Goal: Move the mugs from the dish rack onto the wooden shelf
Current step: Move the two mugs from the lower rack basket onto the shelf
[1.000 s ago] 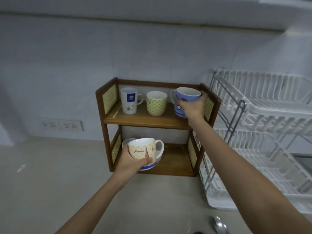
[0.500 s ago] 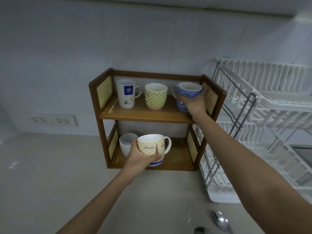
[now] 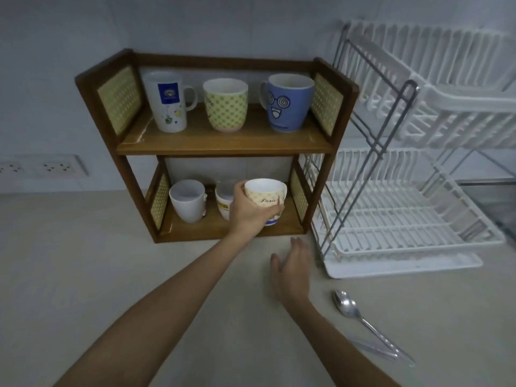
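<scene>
Left hand (image 3: 248,210) wraps the cream mug (image 3: 266,195), low over the bottom board of the wooden shelf (image 3: 223,148), right end. Right hand (image 3: 291,270) empty, fingers loose and open, above the counter. Dish rack (image 3: 405,224) at 3 o'clock holds 0 mugs. Advice: lower flat, clear of the mug at 9 o'clock, then release.
</scene>
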